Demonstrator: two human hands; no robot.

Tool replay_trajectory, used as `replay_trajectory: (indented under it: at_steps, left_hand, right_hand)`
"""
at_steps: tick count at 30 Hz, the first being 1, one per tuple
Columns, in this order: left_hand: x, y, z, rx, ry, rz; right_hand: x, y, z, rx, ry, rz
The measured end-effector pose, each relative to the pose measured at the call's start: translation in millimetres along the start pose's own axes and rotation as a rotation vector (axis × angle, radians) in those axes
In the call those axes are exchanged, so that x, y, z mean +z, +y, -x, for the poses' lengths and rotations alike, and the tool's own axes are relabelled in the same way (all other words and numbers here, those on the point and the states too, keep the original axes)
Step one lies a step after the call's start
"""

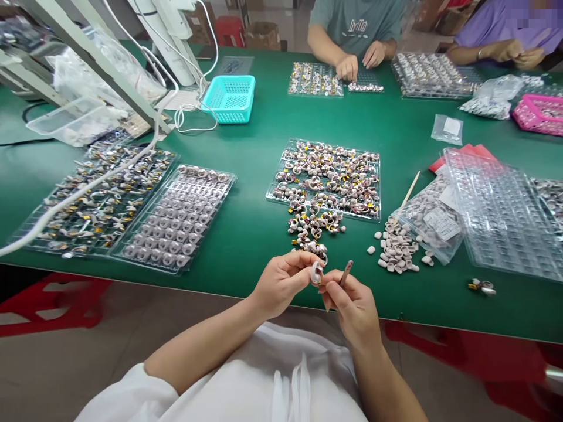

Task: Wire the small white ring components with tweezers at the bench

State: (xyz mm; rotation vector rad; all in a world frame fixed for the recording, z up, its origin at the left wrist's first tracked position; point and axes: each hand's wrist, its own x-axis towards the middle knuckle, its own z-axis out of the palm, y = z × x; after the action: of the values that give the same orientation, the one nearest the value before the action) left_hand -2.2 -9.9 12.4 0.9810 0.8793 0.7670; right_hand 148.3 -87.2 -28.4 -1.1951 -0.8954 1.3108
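Between the fingertips of my left hand [281,284] is a small white curved earphone part [315,274], pinched near the table's front edge. My right hand [352,302] is closed around a thin stick-like tool [346,272], which points upward, and its fingertips come close to the white part. Just beyond my hands lies a loose pile of similar curved parts with yellow tabs [312,227]. Behind that pile, a clear tray [323,214] is heaped with more of them. To the right is a heap of small beige caps [398,246].
Two filled trays [173,220] lie at the left, under a white cable [105,176]. A turquoise basket [229,99] stands farther back. Stacked clear trays [505,217] and a bag of caps [433,220] are at the right. Two people [356,35] work across the table.
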Motion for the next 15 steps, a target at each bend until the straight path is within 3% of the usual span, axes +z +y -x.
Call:
replay_trajectory:
  at_steps: [6,15]
  left_hand:
    - [-0.1,-1,0,0.162,0.011,-0.123]
    - [-3.6,-11,-1,0.031,0.013,-0.035]
  right_hand:
    - [5,2,-7,0.104,-0.039,-0.181]
    - [7,-9,-14,0.263,-0.067,-0.428]
